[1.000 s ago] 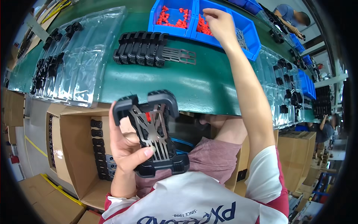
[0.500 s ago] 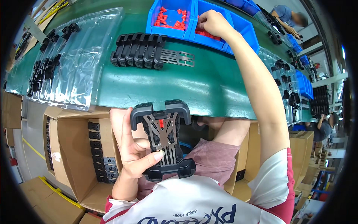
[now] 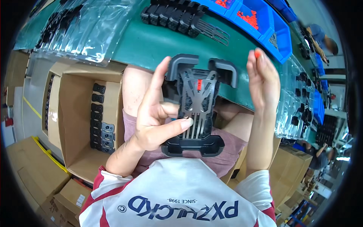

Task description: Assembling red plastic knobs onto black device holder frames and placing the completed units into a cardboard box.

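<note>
My left hand point(image 3: 153, 123) grips a black phone-holder-like clamp point(image 3: 198, 109) above my lap, its thumb pressed on the metal bars. The clamp has two padded arms at its far end, a wide foot at the near end, a metal plate and a small red piece set in the middle. To its right, my right hand point(image 3: 263, 81) is raised near the table's edge and pinches a small red plastic part point(image 3: 258, 54) at its fingertips. Several similar black clamps point(image 3: 174, 17) stand in a row on the green table point(image 3: 151, 49), with metal plates sticking out at their right end.
Blue bins point(image 3: 281, 51) at the back right hold red parts point(image 3: 248, 19) and thin metal pieces. Clear plastic trays point(image 3: 90, 34) with black parts lie at the left. A cardboard box point(image 3: 77, 117) with black pieces stands left of my legs. Other people work at far right.
My right hand has come out of the blue bin toward me with a red part. My left hand has moved the clamp up and right in view. The view has shifted too.
</note>
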Action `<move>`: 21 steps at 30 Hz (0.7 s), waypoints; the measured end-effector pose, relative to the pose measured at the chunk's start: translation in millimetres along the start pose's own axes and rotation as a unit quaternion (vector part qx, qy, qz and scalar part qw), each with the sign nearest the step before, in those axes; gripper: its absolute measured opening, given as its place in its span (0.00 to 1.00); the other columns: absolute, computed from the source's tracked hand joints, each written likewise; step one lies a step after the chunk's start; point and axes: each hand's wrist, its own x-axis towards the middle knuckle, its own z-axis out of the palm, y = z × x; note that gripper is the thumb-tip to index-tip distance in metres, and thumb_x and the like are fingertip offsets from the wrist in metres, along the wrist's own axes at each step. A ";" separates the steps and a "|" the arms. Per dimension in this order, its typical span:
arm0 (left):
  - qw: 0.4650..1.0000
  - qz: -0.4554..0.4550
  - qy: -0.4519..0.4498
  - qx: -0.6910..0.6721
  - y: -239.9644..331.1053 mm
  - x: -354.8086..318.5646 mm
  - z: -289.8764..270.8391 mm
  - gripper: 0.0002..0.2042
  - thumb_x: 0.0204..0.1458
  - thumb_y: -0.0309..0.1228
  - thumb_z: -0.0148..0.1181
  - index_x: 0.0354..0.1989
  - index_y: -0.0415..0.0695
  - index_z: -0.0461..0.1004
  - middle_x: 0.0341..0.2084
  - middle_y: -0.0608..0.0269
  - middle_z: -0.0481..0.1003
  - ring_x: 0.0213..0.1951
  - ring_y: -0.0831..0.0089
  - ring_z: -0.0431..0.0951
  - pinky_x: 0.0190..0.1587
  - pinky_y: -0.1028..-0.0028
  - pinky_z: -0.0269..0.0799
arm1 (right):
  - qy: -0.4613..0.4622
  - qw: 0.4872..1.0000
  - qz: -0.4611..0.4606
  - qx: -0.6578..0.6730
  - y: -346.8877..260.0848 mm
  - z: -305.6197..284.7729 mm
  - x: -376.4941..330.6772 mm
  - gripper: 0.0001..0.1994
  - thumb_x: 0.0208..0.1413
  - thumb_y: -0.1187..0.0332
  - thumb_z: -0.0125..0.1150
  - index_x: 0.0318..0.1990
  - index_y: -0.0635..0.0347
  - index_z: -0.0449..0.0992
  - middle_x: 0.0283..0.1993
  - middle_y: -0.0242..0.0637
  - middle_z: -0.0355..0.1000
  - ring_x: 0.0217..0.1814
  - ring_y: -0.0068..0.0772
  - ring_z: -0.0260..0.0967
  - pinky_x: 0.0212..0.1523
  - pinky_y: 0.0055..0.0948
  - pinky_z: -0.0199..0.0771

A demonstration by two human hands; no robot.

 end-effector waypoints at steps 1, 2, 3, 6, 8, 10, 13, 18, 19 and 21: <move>1.000 0.002 0.006 0.001 -1.0 -0.6 -1.0 0.49 0.43 0.10 0.51 0.68 0.44 0.23 0.27 0.52 0.78 0.21 0.77 0.72 0.26 0.87 0.64 | -0.021 0.999 0.002 0.026 3.7 1.0 -14.4 0.13 0.56 0.75 0.56 0.46 0.76 0.71 0.39 0.51 0.74 0.38 0.36 0.75 0.42 0.27 0.78; 1.000 0.005 -0.007 0.014 -1.9 -1.3 -1.9 0.49 0.43 0.10 0.51 0.68 0.44 0.24 0.30 0.50 0.77 0.22 0.77 0.72 0.26 0.87 0.64 | -0.043 0.998 0.005 0.052 7.7 3.5 -27.1 0.12 0.56 0.75 0.56 0.45 0.74 0.71 0.39 0.50 0.74 0.36 0.37 0.75 0.41 0.28 0.78; 0.999 0.005 -0.028 0.023 -1.9 -0.8 -1.0 0.49 0.43 0.10 0.51 0.68 0.44 0.24 0.34 0.48 0.76 0.23 0.77 0.73 0.27 0.86 0.65 | -0.041 0.998 0.005 0.049 5.1 6.7 -41.7 0.12 0.56 0.75 0.56 0.45 0.74 0.71 0.39 0.50 0.74 0.36 0.37 0.75 0.41 0.28 0.78; 0.997 0.006 -0.065 0.048 -3.0 -3.0 3.5 0.48 0.43 0.10 0.51 0.68 0.44 0.24 0.41 0.44 0.75 0.24 0.76 0.74 0.27 0.85 0.66 | -0.031 0.990 -0.103 -0.092 2.2 22.0 -64.3 0.11 0.54 0.75 0.58 0.43 0.70 0.73 0.44 0.53 0.72 0.44 0.42 0.74 0.47 0.32 0.76; 0.999 -0.002 -0.033 0.036 -5.5 -5.2 10.5 0.48 0.42 0.10 0.51 0.68 0.43 0.25 0.49 0.44 0.69 0.25 0.76 0.74 0.27 0.84 0.66 | -0.080 0.962 -0.212 -0.151 7.0 35.0 -68.7 0.10 0.51 0.75 0.60 0.40 0.68 0.74 0.48 0.55 0.70 0.49 0.46 0.71 0.51 0.36 0.73; 1.000 -0.008 0.000 0.024 -6.1 -6.7 15.7 0.48 0.42 0.10 0.51 0.68 0.42 0.26 0.56 0.43 0.63 0.25 0.76 0.74 0.28 0.83 0.67 | -0.130 0.916 -0.317 -0.208 7.9 43.6 -71.1 0.08 0.48 0.75 0.62 0.37 0.67 0.76 0.51 0.56 0.69 0.55 0.50 0.68 0.55 0.39 0.70; 0.999 -0.028 -0.002 0.017 -1.1 -6.5 17.3 0.48 0.42 0.10 0.52 0.68 0.42 0.27 0.60 0.44 0.57 0.25 0.76 0.74 0.28 0.83 0.67 | -0.159 0.889 -0.333 -0.271 4.4 46.4 -73.4 0.09 0.44 0.73 0.64 0.35 0.63 0.77 0.54 0.57 0.67 0.60 0.54 0.61 0.60 0.43 0.62; 0.999 -0.026 -0.018 0.024 0.9 -7.5 17.2 0.47 0.42 0.10 0.52 0.68 0.41 0.28 0.65 0.46 0.48 0.27 0.76 0.74 0.29 0.82 0.68 | -0.205 0.807 -0.387 -0.397 -1.0 58.2 -74.8 0.08 0.39 0.69 0.67 0.30 0.56 0.79 0.57 0.56 0.65 0.67 0.58 0.51 0.65 0.48 0.54; 0.999 -0.015 -0.026 0.032 0.4 -8.1 17.3 0.47 0.42 0.10 0.51 0.68 0.40 0.29 0.65 0.46 0.47 0.27 0.76 0.74 0.29 0.82 0.68 | -0.212 0.779 -0.407 -0.428 -1.9 60.9 -74.9 0.07 0.38 0.68 0.68 0.28 0.55 0.80 0.58 0.54 0.65 0.68 0.58 0.50 0.66 0.49 0.54; 0.999 -0.002 -0.034 0.040 -0.3 -9.1 17.0 0.47 0.42 0.10 0.51 0.68 0.40 0.29 0.66 0.47 0.46 0.28 0.76 0.75 0.29 0.82 0.68 | -0.220 0.748 -0.427 -0.459 -3.3 61.8 -75.0 0.07 0.37 0.67 0.68 0.27 0.53 0.80 0.58 0.53 0.64 0.68 0.59 0.48 0.66 0.49 0.53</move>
